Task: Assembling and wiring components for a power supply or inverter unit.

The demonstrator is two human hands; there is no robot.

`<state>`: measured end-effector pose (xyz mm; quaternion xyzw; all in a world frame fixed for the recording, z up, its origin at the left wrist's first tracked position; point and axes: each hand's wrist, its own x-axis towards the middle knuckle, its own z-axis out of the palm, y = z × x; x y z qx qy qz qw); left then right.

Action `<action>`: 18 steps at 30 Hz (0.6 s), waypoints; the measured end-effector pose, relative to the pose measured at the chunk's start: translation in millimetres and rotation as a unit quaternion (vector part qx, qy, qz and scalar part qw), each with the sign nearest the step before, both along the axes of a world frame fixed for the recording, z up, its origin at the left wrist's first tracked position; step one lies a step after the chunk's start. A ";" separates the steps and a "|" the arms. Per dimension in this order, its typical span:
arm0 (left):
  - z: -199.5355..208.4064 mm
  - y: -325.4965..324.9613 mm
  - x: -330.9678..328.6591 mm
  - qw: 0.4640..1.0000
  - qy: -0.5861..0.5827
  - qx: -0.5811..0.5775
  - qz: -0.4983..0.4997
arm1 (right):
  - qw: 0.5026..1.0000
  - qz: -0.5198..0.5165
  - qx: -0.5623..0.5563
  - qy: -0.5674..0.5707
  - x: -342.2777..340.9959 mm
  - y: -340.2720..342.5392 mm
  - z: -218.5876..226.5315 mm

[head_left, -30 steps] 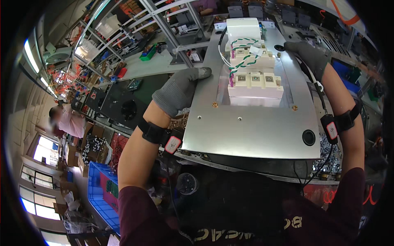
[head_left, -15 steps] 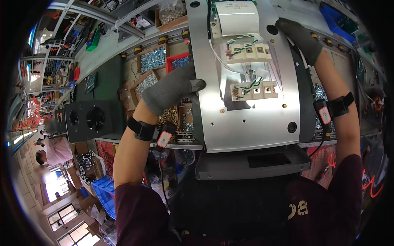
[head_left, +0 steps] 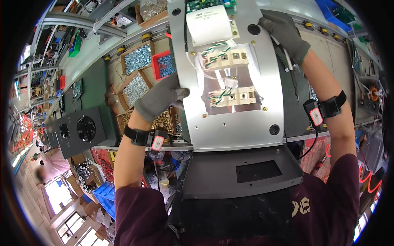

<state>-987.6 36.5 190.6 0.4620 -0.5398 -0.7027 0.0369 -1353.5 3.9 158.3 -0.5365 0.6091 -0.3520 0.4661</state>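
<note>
I hold a grey metal plate [head_left: 242, 127] upright in front of me with both gloved hands. My left hand [head_left: 161, 99] grips its left edge. At the plate's upper right edge, my right hand [head_left: 285, 33] has its fingers closed over the rim. Mounted on the plate are a white cylinder-like capacitor [head_left: 208, 25], two beige modules [head_left: 233, 96] with green-and-white twisted wires, and a green circuit board [head_left: 209, 4] at the top. Below the plate a dark grey panel [head_left: 242, 174] with a rectangular recess juts toward me.
Boxes of screws [head_left: 137, 59] and brass-coloured parts [head_left: 158, 121] sit on the bench to the left. A black fan panel [head_left: 80, 129] lies further left. Another person [head_left: 49, 162] is at the far left. Conveyor rollers run along the bench's back edge.
The plate has been tilted and lowered toward the bench, with both hands keeping their grip. My view has swung downward, showing the screw boxes and bench.
</note>
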 end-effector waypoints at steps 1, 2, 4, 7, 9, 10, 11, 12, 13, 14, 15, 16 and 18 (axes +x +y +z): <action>-0.5 1.1 4.0 1.000 -0.018 0.012 -0.001 | 0.999 0.018 0.018 -0.031 6.1 0.4 -2.4; -0.5 2.3 8.2 1.000 -0.016 0.010 0.013 | 0.998 0.026 -0.031 0.040 10.5 5.1 -4.6; -2.7 2.4 14.1 0.997 -0.072 -0.004 0.024 | 1.000 -0.010 -0.003 -0.006 19.5 10.1 -10.4; -4.8 4.4 18.2 0.999 -0.025 -0.019 0.032 | 0.999 0.012 -0.018 -0.043 21.1 8.8 -14.7; -7.0 6.7 16.3 0.999 -0.007 -0.018 0.030 | 0.998 0.014 0.052 -0.028 13.9 1.6 -13.0; -8.6 8.1 14.0 0.999 0.010 -0.007 0.035 | 0.999 0.001 0.049 -0.004 11.9 -0.1 -13.4; -10.0 10.5 11.8 0.999 0.036 -0.002 0.041 | 0.999 0.002 0.049 -0.003 9.4 -0.6 -13.3; -11.3 12.4 9.6 0.998 0.038 -0.002 0.043 | 0.999 0.013 0.042 -0.016 8.3 1.5 -13.8; -12.3 14.1 7.6 0.998 0.046 0.007 0.051 | 0.999 0.007 0.037 -0.020 6.7 2.6 -13.5; -12.0 14.3 6.8 0.997 0.059 0.020 0.045 | 1.000 0.004 0.002 -0.004 7.1 7.0 -14.2; -11.8 15.0 5.5 0.997 0.055 0.014 0.061 | 1.000 0.003 0.019 -0.003 7.3 11.3 -14.5; -10.8 14.5 4.6 0.997 0.055 0.015 0.054 | 1.000 -0.015 -0.005 -0.008 6.6 15.0 -14.2; -8.5 15.1 1.0 0.997 0.056 0.014 0.047 | 0.999 -0.033 -0.032 -0.012 3.7 16.7 -12.6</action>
